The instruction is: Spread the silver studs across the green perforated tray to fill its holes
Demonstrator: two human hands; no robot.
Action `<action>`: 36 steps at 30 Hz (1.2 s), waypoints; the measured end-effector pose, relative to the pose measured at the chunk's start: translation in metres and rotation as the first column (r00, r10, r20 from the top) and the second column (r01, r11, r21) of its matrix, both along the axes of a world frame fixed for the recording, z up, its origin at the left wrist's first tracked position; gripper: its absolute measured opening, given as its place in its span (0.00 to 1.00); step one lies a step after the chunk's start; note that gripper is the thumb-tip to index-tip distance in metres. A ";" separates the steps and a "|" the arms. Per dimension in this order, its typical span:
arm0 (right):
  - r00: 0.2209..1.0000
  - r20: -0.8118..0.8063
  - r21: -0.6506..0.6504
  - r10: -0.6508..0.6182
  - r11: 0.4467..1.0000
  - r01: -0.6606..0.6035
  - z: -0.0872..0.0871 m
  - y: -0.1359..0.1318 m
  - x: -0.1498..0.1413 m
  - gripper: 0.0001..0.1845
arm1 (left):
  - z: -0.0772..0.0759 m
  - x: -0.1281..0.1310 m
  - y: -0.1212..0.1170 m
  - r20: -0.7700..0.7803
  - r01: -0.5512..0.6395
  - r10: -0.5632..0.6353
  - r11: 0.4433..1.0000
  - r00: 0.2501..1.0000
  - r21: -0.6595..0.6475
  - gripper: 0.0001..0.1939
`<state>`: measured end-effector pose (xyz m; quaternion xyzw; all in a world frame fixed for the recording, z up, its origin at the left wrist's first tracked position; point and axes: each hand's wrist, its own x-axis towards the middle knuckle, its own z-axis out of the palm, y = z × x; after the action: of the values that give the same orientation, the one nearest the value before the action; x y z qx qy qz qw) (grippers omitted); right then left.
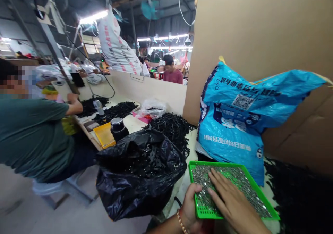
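Observation:
A green plastic tray (260,193) with a perforated bottom lies at the lower right, spread with many small shiny metal pieces (201,174). My left hand (190,204), a beaded bracelet at its wrist, grips the near left side of the tray, thumb over the rim; its other fingers are hidden below. Flat on the metal pieces rests my right hand (230,197), fingers stretched out and nothing held in them. Left of the tray sits an open black plastic bag (137,195) containing black strips with shiny dots.
Behind the tray stands a blue printed sack (231,105) against a cardboard panel (265,29). Black strips (170,124) are heaped on the table, near a dark lidded flask (118,128) and a yellow tray (103,135). A co-worker (33,133) sits at left.

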<state>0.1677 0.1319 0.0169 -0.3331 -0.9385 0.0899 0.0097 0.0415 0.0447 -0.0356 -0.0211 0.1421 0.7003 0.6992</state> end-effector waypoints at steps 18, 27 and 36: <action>0.997 -0.034 -0.174 0.070 0.982 -0.074 0.038 -0.051 -0.015 0.36 | 0.011 -0.006 -0.007 -0.119 -0.177 0.149 0.943 0.982 -0.283 0.10; 0.985 0.015 0.010 -0.172 0.985 0.171 0.027 -0.030 0.053 0.38 | 0.019 -0.005 -0.008 -0.148 -0.113 0.088 0.979 0.985 -0.168 0.18; 0.996 -0.061 -0.075 0.058 0.995 -0.062 0.034 -0.044 -0.007 0.34 | 0.010 -0.004 -0.013 -0.190 -0.201 0.154 0.943 0.970 -0.264 0.12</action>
<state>0.1608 0.0876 0.0509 -0.3021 -0.9433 0.1360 0.0219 0.0378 0.0318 -0.0255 -0.0745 0.2957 0.7325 0.6086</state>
